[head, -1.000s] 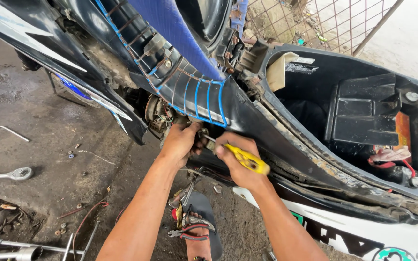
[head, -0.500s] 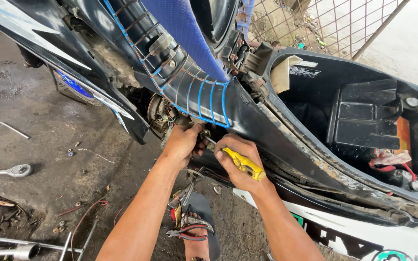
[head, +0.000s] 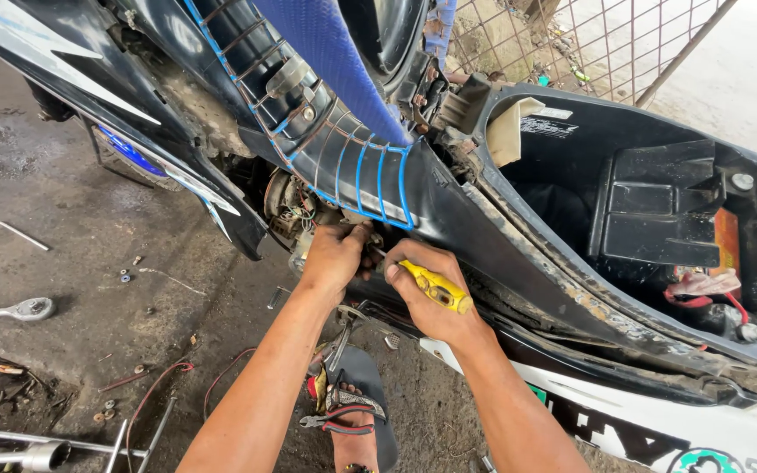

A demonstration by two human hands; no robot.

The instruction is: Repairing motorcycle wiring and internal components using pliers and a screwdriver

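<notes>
The right hand (head: 435,293) has its grip wrapped tight around a yellow-handled screwdriver (head: 435,286), fingers pressed together over the handle, with the thin shaft running up and left toward the left hand. The left hand (head: 335,256) is curled with its fingertips pushed into the dark gap under the scooter's body, just below the blue-striped ribbed panel (head: 370,166); whether that grip pinches anything cannot be told, since the fingertips are hidden. The two hands almost touch, the screwdriver tip lying between them at the engine area (head: 289,206), where wires and a round metal part show.

Compared with half a second ago, both hands sit at the same spot and the screwdriver is held at much the same slant; the view has barely shifted, and the hands have kept their hold.

Above and to the right is the open storage tub (head: 659,210) of the scooter, with a black cover and red wires inside. On the dirty concrete floor (head: 63,193), a pair of red-handled pliers (head: 339,420) lies on a sandal (head: 365,390) below the forearms. Well to the left lie a wrench (head: 10,309) and an L-shaped hex key (head: 15,234), with small nuts scattered between.
</notes>
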